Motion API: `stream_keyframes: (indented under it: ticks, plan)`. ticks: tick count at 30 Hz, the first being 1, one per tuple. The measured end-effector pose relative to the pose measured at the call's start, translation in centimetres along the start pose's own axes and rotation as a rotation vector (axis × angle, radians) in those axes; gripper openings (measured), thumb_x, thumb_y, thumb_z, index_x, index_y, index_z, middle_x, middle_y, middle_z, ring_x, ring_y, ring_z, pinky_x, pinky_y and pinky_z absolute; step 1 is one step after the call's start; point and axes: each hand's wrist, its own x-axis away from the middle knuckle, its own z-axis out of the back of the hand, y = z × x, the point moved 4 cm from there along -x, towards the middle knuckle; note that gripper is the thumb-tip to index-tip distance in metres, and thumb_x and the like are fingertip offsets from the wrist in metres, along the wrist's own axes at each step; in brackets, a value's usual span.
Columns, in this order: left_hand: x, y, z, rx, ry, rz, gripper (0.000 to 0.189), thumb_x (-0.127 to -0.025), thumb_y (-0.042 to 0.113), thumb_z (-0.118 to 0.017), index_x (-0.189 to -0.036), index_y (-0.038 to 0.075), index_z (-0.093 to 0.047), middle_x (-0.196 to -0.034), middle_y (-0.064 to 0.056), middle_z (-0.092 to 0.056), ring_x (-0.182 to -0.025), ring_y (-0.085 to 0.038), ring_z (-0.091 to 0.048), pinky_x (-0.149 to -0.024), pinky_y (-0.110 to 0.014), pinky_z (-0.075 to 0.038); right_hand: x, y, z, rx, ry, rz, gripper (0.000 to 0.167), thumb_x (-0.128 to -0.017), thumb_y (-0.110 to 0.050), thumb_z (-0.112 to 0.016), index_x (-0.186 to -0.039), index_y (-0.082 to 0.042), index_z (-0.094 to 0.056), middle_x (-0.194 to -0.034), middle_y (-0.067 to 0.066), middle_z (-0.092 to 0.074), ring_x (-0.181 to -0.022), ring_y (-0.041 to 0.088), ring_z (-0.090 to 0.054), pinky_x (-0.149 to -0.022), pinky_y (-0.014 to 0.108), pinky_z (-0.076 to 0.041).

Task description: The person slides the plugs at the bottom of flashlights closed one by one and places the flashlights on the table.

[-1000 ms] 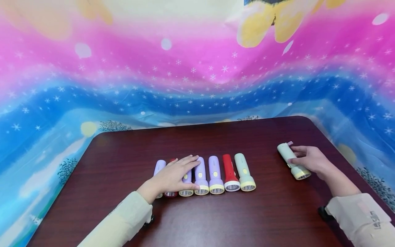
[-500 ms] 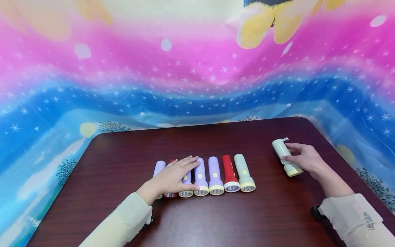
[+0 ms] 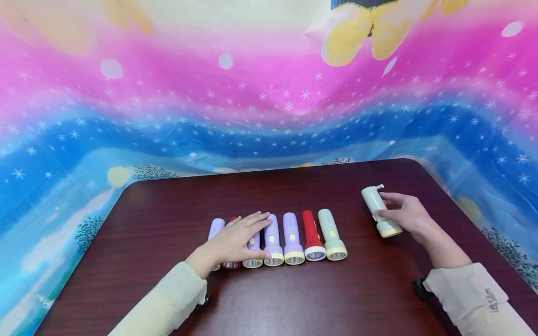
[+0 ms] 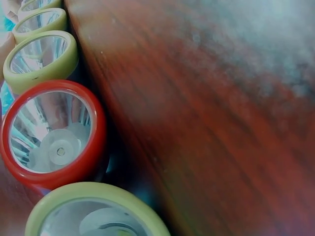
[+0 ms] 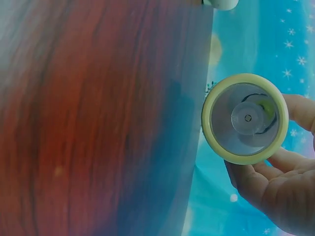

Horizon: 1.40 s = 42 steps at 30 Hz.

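My right hand (image 3: pixel 409 215) grips a pale green flashlight (image 3: pixel 375 203), thumb on one side and fingers on the other. A small tab sticks out near its tail, and its yellow-rimmed lens (image 5: pixel 246 119) faces the right wrist camera. My left hand (image 3: pixel 235 239) rests across the left part of a row of flashlights, fingers extended, thumb at the yellow rim of a purple flashlight (image 3: pixel 273 238). It partly covers a red flashlight (image 4: pixel 54 135) and two purple ones. Further right in the row lie a purple flashlight (image 3: pixel 292 235), a red flashlight (image 3: pixel 312 233) with white rim, and a green flashlight (image 3: pixel 332 233).
The dark red-brown wooden table (image 3: pixel 294 298) has rounded far corners. A printed cloth (image 3: pixel 269 93) in pink and blue hangs behind and around its sides. All the flashlights in the row point their lenses towards the near edge.
My right hand has carried the green flashlight leftwards and slightly away from me, towards the row. My left hand and the flashlights in the row have stayed in place.
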Motion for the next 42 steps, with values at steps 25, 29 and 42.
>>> stream_keyframes:
  ticks: [25,29,42]
  plan:
    - [-1.0,0.4,-0.1,0.018,-0.005,-0.001,0.091,-0.083,0.073,-0.061,-0.155,0.023,-0.036,-0.164,0.004,-0.030,-0.152,-0.021,-0.027,-0.118,-0.060,-0.028,-0.1,-2.6,-2.3,-0.125,0.000,0.050,0.071,-0.096,-0.022,-0.066,-0.155,-0.002,-0.031,-0.147,0.031,-0.042,-0.112,0.032,-0.058,-0.077,0.034,-0.059]
    - [-0.9,0.3,0.2,0.019,-0.014,0.012,0.091,-0.083,0.073,-0.061,-0.155,0.024,-0.036,-0.164,0.004,-0.029,-0.153,-0.020,-0.026,-0.119,-0.059,-0.026,-0.2,-3.5,-3.1,-0.146,0.000,0.068,0.070,-0.096,-0.021,-0.066,-0.155,-0.004,-0.032,-0.147,0.030,-0.043,-0.109,0.030,-0.060,-0.078,0.034,-0.059]
    - [-0.1,0.2,0.0,0.059,-0.006,0.009,0.091,-0.082,0.073,-0.062,-0.154,0.024,-0.038,-0.164,0.005,-0.030,-0.153,-0.021,-0.024,-0.119,-0.059,-0.028,-0.1,-5.6,-5.4,-0.217,-0.010,0.115,0.068,-0.095,-0.015,-0.067,-0.153,-0.002,-0.035,-0.144,0.028,-0.047,-0.106,0.025,-0.064,-0.081,0.034,-0.058]
